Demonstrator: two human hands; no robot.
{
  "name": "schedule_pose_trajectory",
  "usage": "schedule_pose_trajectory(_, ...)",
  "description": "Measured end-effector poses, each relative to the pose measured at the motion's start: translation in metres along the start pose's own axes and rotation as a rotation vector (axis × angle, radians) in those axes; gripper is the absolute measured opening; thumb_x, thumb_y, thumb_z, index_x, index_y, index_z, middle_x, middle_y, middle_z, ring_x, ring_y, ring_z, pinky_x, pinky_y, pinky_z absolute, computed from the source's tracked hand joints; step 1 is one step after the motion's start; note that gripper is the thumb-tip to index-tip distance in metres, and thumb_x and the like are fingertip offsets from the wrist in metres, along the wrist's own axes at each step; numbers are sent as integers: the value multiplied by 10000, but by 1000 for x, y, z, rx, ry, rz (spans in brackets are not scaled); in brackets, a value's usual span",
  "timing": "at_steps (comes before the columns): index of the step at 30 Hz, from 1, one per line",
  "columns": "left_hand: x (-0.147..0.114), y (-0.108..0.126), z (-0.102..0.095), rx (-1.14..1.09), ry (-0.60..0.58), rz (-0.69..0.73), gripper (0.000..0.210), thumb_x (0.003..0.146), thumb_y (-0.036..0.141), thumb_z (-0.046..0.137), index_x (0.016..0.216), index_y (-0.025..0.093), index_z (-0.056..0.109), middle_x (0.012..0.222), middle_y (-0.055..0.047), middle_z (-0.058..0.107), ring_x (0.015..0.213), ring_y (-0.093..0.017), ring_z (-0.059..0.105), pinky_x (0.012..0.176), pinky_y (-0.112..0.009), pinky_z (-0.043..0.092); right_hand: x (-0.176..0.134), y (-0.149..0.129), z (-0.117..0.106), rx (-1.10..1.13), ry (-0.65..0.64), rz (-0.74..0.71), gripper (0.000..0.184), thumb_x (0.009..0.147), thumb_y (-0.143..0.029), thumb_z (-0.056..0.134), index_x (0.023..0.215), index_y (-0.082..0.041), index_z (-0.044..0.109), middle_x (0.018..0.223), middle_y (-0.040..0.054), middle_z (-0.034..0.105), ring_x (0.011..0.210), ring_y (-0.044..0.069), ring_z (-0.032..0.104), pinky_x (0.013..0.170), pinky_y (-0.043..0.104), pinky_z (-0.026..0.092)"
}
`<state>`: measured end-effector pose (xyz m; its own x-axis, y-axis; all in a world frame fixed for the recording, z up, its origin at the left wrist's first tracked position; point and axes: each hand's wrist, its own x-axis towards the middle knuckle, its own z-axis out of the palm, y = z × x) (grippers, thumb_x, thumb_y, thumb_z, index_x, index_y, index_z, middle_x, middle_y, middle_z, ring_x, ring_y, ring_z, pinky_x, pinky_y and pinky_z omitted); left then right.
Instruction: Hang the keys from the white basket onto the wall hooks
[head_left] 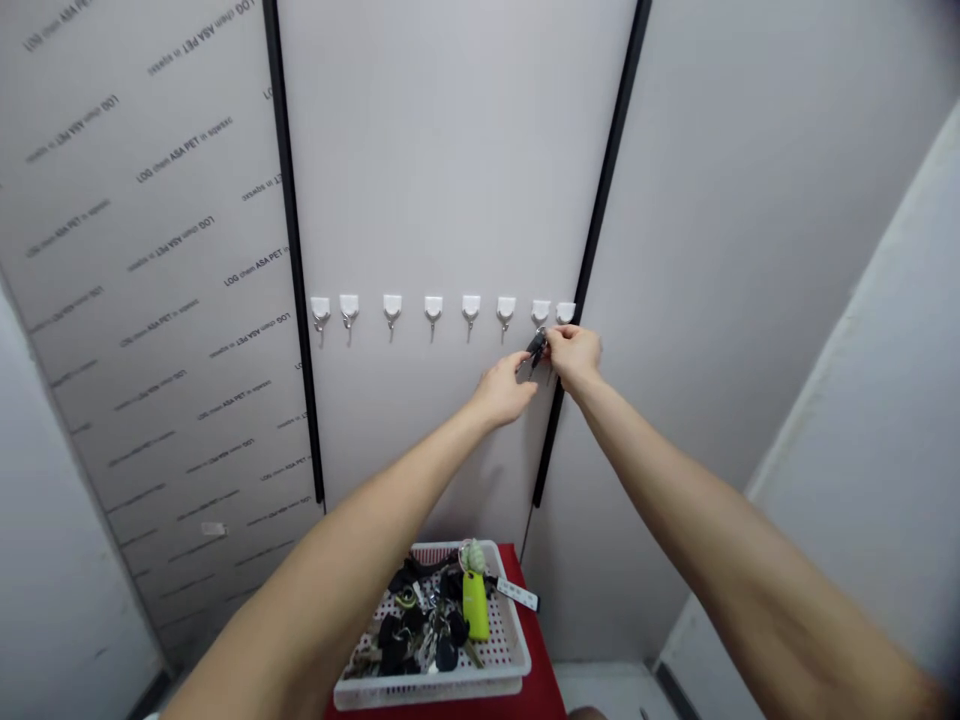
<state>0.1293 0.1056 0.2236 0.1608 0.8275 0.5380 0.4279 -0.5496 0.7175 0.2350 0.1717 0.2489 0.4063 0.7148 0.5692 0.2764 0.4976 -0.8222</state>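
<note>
At the right end of a row of white wall hooks (471, 308), a small bunch of keys (536, 345) with a black key head is up against the second hook from the right (540, 312). My right hand (577, 355) is closed, pinching the bunch near its ring just under that hook. From the left, my left hand (506, 390) holds the lower part of the keys between fingers and thumb. Whether the ring is around the hook's tip cannot be told, since fingers cover it. The last hook (565, 312) sits right above my right hand.
Below, a white perforated basket (450, 688) stands on a red surface (546, 660). It holds many keys, a yellow-green tag (475, 606) and a white strip (517, 594) jutting over its rim. Black vertical strips (289, 230) border the hook panel.
</note>
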Motion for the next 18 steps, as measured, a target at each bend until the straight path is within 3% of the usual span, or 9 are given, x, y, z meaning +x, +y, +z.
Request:
schedule_pose_trajectory(4, -10, -11, -4, -27, -11, -64, 472, 597, 127, 464, 1062, 134, 389, 1101, -88, 436, 950, -180, 436, 804, -296, 349, 9, 2, 3, -136, -32, 6, 87, 588, -150, 451, 556, -122, 527, 370, -29, 449, 348, 85, 456, 357, 200, 383)
schedule_pose_trajectory(8, -40, -43, -16, -60, -21, -129, 432, 596, 119, 464, 1025, 120, 415, 1073, -102, 457, 906, -165, 464, 774, -291, 374, 3, 5, -3, -182, -108, -11, 173, 601, -133, 411, 703, -107, 549, 448, -10, 493, 394, 91, 483, 400, 211, 395)
schedule_pose_trajectory(11, -73, -81, -28, -78, 6, -233, 362, 595, 125, 466, 956, 108, 461, 1006, -104, 503, 850, -149, 492, 758, -284, 384, -22, 14, -10, -234, -44, -162, 275, 611, -144, 393, 853, -121, 523, 592, 10, 538, 486, 87, 498, 496, 225, 407)
schedule_pose_trajectory(13, -100, -109, -33, -62, 29, -332, 318, 601, 134, 458, 916, 97, 481, 964, -105, 524, 816, -142, 504, 752, -282, 385, -55, 26, -12, -274, -76, -288, 293, 619, -154, 391, 887, -130, 507, 700, 27, 547, 549, 85, 492, 556, 226, 402)
schedule_pose_trajectory(15, -130, -135, -34, -13, 19, -422, 297, 608, 145, 449, 898, 90, 486, 936, -105, 535, 799, -140, 507, 752, -279, 381, -100, 44, -10, -314, -293, -360, 267, 627, -152, 390, 861, -133, 516, 754, 39, 547, 575, 83, 480, 583, 218, 394)
schedule_pose_trajectory(18, -175, -160, -30, 106, -114, -471, 300, 600, 143, 452, 896, 102, 489, 916, -91, 545, 805, -142, 504, 750, -267, 376, -174, 74, -4, -393, -789, -382, 218, 643, -141, 387, 791, -146, 548, 740, 39, 554, 605, 91, 477, 607, 213, 381)
